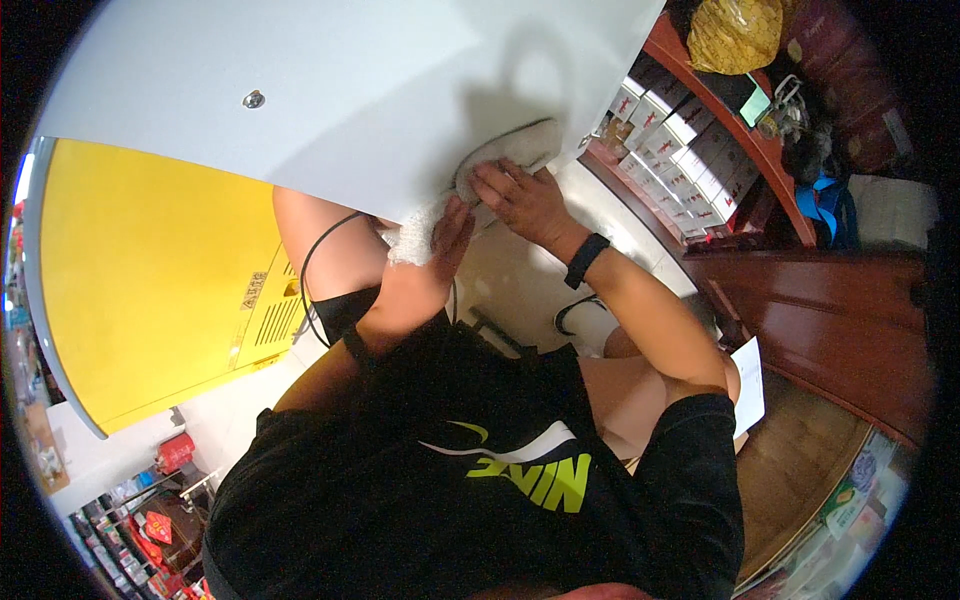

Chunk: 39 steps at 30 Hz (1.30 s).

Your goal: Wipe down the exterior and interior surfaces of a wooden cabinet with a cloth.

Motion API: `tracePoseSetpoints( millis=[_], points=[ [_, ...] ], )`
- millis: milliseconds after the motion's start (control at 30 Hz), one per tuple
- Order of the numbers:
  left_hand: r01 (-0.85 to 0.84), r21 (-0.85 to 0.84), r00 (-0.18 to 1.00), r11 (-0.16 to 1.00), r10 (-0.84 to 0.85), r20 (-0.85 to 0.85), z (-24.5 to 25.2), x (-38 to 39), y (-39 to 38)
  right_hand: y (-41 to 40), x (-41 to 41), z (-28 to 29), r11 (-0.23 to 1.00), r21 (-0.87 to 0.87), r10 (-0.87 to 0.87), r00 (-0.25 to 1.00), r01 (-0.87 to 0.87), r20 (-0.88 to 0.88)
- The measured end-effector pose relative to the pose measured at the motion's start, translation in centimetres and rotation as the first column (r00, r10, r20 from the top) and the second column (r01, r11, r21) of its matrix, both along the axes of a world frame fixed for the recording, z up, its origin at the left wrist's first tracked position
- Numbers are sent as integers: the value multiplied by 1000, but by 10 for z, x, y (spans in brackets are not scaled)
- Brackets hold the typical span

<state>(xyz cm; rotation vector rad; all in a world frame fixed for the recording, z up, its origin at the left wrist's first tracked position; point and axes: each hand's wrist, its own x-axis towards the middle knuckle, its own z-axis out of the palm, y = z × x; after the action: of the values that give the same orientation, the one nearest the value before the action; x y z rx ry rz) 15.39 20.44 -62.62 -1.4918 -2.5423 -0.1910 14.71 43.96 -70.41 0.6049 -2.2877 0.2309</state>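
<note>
My right hand [517, 199], with a black band at the wrist, grips a long grey-white pad [517, 146] with a dark edge. The pad looks like cloth; its exact kind cannot be told. Close beside it is my left hand [452, 232], which has white knitted fabric [414, 238] bunched against it and partly hides its own fingers. Both hands are over the near edge of a large white panel [360, 82], which bears a small round metal lock [253, 99]. Whether the pad rests on the panel cannot be told; shadows fall around it.
A yellow cabinet side [150, 285] with vents and a label stands at left. A black cable [306, 277] loops past my leg. On the right are red wooden shelving [780, 187], stacked white boxes [675, 150], a yellow bag [735, 34], a paper sheet [748, 386] and a brown cushioned seat [802, 457].
</note>
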Motion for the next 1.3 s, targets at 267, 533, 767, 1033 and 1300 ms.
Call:
tracePoseSetpoints(
  millis=[267, 533, 767, 1033, 1300],
  points=[
    [-69, 20, 995, 997, 67, 79, -1, 5, 10, 13, -1, 2, 992, 123, 11, 1000, -14, 22],
    [-170, 76, 984, 983, 173, -36, 46, 10, 21, 5, -9, 52, 996, 85, -13, 986, 27, -168],
    [-131, 139, 982, 981, 148, -115, 6, 0, 24, 4, -15, 57, 1000, 24, -12, 967, 19, -256],
    [-125, 17, 992, 992, 125, 6, 5, 8, 27, 1, 1, 21, 993, 16, -119, 992, 120, -53],
    [-147, 137, 981, 980, 162, -110, 36, 7, 33, -10, -8, 72, 985, -164, -95, 975, 62, -201]
  ],
)
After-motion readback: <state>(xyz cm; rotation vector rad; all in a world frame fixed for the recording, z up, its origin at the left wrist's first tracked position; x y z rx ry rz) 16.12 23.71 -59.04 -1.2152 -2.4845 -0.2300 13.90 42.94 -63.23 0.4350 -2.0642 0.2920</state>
